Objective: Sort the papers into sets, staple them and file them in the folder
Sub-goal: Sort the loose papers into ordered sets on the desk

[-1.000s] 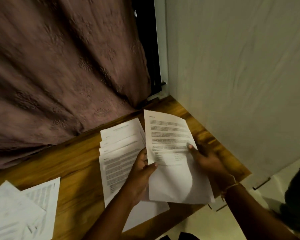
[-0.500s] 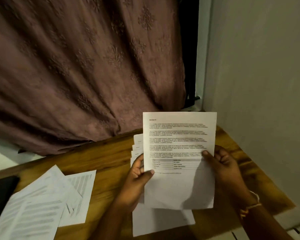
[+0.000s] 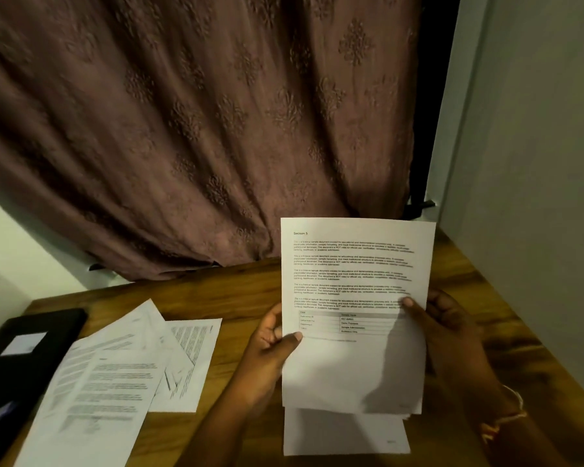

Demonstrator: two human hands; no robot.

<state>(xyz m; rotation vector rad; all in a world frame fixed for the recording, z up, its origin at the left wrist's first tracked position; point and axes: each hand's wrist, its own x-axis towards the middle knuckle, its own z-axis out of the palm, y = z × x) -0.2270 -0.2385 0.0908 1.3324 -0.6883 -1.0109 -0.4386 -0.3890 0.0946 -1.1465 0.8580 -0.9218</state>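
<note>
I hold a printed sheet [image 3: 354, 284] headed "Section 5" upright above the wooden table [image 3: 243, 298]. My left hand [image 3: 270, 352] pinches its left edge, thumb on the front. My right hand [image 3: 445, 332] grips its right edge, thumb on the text. Under the sheet lies a stack of white papers [image 3: 346, 436], mostly hidden by it. A loose spread of printed papers [image 3: 115, 375] lies on the left part of the table. A black folder [image 3: 27, 342] with a white label rests at the far left. No stapler is in view.
A brown patterned curtain [image 3: 196, 129] hangs behind the table. A pale wall [image 3: 526, 163] stands close on the right, along the table's right edge. Bare wood shows between the two paper piles.
The view has swung left and the sheet has been raised more upright, squarer to me. The left pile and the black folder have come into view. Both hands keep their hold.
</note>
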